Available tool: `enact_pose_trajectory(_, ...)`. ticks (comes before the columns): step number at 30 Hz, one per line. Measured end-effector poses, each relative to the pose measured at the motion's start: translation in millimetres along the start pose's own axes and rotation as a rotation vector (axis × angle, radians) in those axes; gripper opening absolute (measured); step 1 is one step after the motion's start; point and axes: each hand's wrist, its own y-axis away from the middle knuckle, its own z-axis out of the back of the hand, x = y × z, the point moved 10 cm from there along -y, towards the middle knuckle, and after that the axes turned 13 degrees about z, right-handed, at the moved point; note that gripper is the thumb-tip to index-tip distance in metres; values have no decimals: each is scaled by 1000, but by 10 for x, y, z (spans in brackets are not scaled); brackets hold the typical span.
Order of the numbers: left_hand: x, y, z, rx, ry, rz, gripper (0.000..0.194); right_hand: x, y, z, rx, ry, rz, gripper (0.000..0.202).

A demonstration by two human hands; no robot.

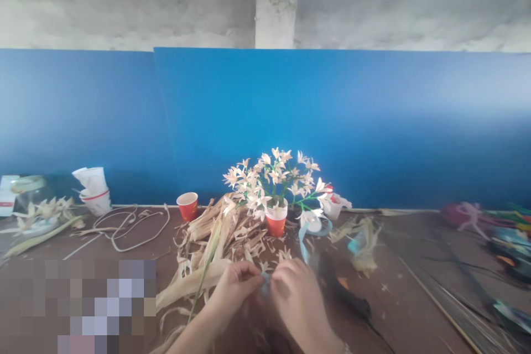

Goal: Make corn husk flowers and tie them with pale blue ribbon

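Observation:
Close together at the front middle of the table, my left hand [240, 283] and my right hand [295, 290] are both closed in a pinch. Between their fingertips is a small pale blue piece [265, 282], too blurred to tell its kind. A pale husk flower [284, 255] lies just beyond my fingers. Past it, a red and white paper cup [276, 224] holds a bunch of cream flowers [274, 177] on green stems. A light blue ribbon [304, 243] hangs down at the bunch's right.
Dried corn husks [211, 232] are heaped left of the cup. A black corded tool [344, 290] lies right of my right hand. A red paper cup [187, 207], a white cable [124, 235] and a glass jar [31, 193] stand or lie leftward. A blue panel [265, 105] backs the table.

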Motion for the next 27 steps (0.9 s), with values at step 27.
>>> enact_pose_trajectory(27, -39, 5, 73, -58, -4, 8, 37, -64, 11, -24, -37, -232, -103, 17)
